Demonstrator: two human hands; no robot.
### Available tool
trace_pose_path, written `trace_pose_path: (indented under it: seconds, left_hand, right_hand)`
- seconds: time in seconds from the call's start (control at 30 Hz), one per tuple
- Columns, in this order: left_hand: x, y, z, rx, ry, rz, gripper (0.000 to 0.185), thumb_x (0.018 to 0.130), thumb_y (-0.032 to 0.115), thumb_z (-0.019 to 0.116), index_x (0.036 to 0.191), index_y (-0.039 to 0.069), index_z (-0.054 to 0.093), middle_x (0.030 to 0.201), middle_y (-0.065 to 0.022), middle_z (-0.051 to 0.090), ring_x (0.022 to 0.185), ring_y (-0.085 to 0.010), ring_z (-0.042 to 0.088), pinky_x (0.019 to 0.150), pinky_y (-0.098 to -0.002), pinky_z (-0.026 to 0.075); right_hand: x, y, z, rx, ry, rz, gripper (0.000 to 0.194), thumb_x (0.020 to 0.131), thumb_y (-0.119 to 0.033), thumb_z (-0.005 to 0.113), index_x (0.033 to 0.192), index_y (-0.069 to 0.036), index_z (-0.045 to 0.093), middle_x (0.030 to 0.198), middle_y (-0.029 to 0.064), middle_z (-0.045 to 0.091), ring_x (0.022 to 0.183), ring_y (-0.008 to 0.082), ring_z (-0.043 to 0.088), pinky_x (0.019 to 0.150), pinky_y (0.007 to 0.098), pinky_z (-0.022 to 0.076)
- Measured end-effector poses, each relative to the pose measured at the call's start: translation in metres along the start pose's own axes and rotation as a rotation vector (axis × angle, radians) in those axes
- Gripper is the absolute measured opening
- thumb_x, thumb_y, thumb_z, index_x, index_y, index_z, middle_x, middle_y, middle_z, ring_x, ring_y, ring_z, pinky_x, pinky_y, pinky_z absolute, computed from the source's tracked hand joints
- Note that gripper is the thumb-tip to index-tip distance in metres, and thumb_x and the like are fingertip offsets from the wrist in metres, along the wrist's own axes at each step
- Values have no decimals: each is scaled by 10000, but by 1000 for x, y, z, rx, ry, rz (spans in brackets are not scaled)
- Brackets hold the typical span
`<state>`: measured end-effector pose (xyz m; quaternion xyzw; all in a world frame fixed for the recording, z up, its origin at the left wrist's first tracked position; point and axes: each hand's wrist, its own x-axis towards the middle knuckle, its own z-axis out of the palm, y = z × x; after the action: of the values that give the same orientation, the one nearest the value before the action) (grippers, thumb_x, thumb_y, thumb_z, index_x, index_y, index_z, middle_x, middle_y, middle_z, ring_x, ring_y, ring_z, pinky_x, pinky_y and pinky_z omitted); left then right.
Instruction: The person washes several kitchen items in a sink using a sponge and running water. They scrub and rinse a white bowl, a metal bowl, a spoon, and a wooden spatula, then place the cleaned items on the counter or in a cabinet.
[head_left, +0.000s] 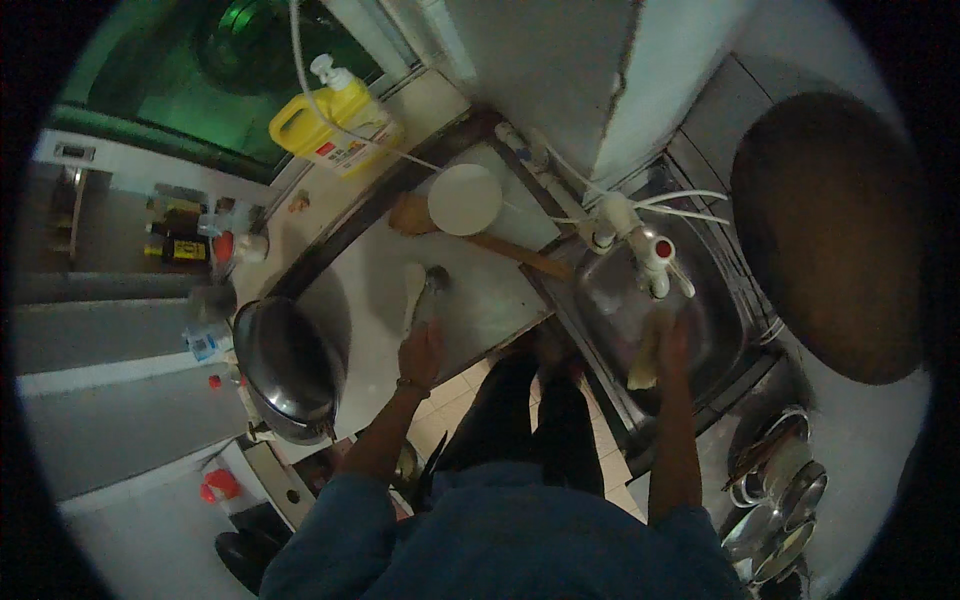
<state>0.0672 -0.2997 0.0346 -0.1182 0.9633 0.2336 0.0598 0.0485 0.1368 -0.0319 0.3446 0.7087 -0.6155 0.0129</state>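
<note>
My left hand (422, 354) is over the counter, gripping the handle ends of a pale rice paddle (415, 283) and a metal spoon (436, 279). Their heads point away from me. Above the stainless steel sink (611, 304) my right hand (673, 346) is blurred, with a yellowish cloth or sponge (643, 367) against it. The white faucet (651, 255), with a red-marked top, stands just beyond that hand. Whether water runs cannot be made out. A wooden spatula (525, 255) lies across the counter towards the sink, its middle hidden by a white round object (465, 199).
A metal wok or basin (289, 367) leans at the counter's left. On the window ledge stands a yellow pump jug (337, 124). A large dark round pan or lid (829, 236) is at the right wall, above several stacked metal vessels (780, 502). A white cord (300, 60) crosses the jug.
</note>
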Motion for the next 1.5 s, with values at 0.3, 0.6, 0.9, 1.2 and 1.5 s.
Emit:
trace_pose_path:
  seconds: [0.3,0.6,0.9,1.2,1.5]
  left_hand:
    - [93,83,0,-1241,23,-322,415,862,250,572,1196,31,458,1137,-97,500,900,-195,553,723,-322,488]
    - [143,96,9,-1198,-51,-217,472,807,21,418,1268,39,321,1201,-170,424,989,-250,512,787,-339,483]
    - [4,175,39,-935,-377,114,421,918,229,447,1275,39,330,1247,-174,408,1129,-282,426,973,-370,336]
    - [-11,245,75,-761,-596,475,502,952,380,358,1266,-9,402,1237,-212,448,1188,-326,414,988,-357,325]
    - [-6,257,96,-829,-702,254,469,946,354,370,1302,50,356,1263,-200,431,1147,-331,447,966,-367,345]
  right_hand:
    - [-33,-17,-13,88,-109,-39,311,850,-226,588,1064,-1,579,983,77,595,827,155,548,709,300,461]
    - [-81,-33,-34,-145,-195,33,362,840,-120,579,1168,17,512,1056,107,590,935,186,566,824,314,457]
    - [-128,-112,14,23,47,-241,363,766,-70,667,1095,16,540,1014,108,619,892,165,598,797,316,484]
    - [-107,-102,-1,-924,-366,-528,216,760,-277,605,872,-99,656,805,109,639,707,318,630,653,411,517]
    - [-105,-111,-16,-507,-347,-599,207,771,-143,597,964,-88,647,886,145,644,702,311,637,704,396,503]
